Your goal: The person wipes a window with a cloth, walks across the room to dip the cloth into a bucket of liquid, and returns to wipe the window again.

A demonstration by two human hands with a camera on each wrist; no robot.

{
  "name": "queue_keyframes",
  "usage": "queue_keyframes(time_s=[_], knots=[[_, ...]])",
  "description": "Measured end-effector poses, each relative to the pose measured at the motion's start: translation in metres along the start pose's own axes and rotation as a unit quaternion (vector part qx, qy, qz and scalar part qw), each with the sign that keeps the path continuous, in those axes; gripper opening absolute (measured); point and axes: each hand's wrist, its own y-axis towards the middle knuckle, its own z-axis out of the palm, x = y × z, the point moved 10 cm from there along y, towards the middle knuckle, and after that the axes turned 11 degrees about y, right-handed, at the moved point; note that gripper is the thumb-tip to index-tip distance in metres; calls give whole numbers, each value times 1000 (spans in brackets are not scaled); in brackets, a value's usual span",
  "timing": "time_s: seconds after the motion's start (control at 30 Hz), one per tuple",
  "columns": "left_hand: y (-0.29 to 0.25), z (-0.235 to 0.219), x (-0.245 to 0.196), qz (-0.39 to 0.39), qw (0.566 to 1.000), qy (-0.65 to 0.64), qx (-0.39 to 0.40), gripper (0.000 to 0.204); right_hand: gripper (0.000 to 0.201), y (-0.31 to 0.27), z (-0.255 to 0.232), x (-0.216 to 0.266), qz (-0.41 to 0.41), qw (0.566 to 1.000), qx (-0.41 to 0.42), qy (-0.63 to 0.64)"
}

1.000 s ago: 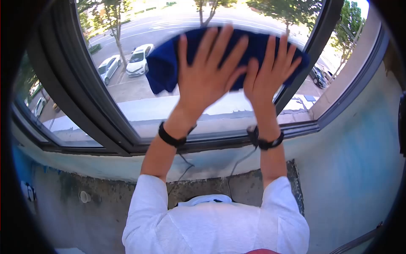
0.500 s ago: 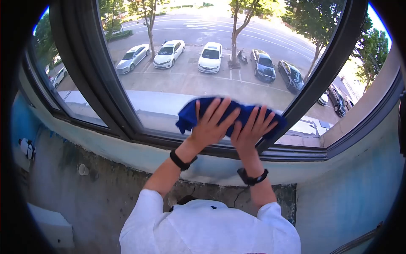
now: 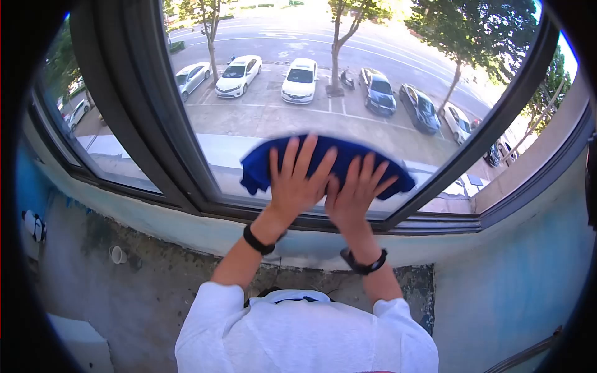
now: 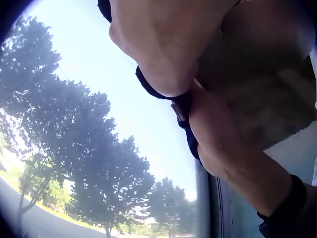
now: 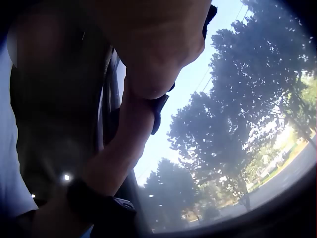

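Observation:
A dark blue cloth [image 3: 255, 169] lies spread against the lower part of the window pane [image 3: 249, 118]. My left hand [image 3: 293, 186] presses flat on its left half with straight, spread fingers. Beside it, my right hand [image 3: 353, 198] rests on the cloth's right half, fingers likewise extended. The two thumbs come close together at the middle. In the left wrist view the back of the left hand [image 4: 158, 44] shows in front of the glass, with a dark edge of cloth [image 4: 148, 84] beyond it. The right wrist view shows the right hand [image 5: 153, 54] from close up, its fingers hidden.
A dark window frame [image 3: 140, 105] borders the pane on the left, and a slanting bar [image 3: 479, 130] on the right. Below runs a pale wall ledge [image 3: 180, 221]. A small white cup [image 3: 117, 254] sits lower left on the grey floor. Parked cars [image 3: 300, 81] show outside.
Both hands and the cloth came down the pane from high up to near the lower frame. Over the last half second they shifted slightly left. Both hands stay flat on the cloth.

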Motion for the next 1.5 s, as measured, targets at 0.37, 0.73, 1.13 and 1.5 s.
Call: queue_keyframes(time_s=[0.37, 0.73, 1.13, 1.5], knots=[[-115, 13, 91, 16, 992, -4, 129, 49, 52, -72, 79, 80, 28, 997, 68, 34], [130, -85, 159, 40, 994, -8, -102, 46, 51, 190, 14, 139, -24, 988, -152, 17], [-183, 9, 157, -62, 975, -76, 197, 49, 54, -122, 135, 142, 127, 977, 114, 129], [175, -97, 145, 58, 977, 40, -202, 53, 46, 224, -8, 134, -45, 984, -170, -12]])
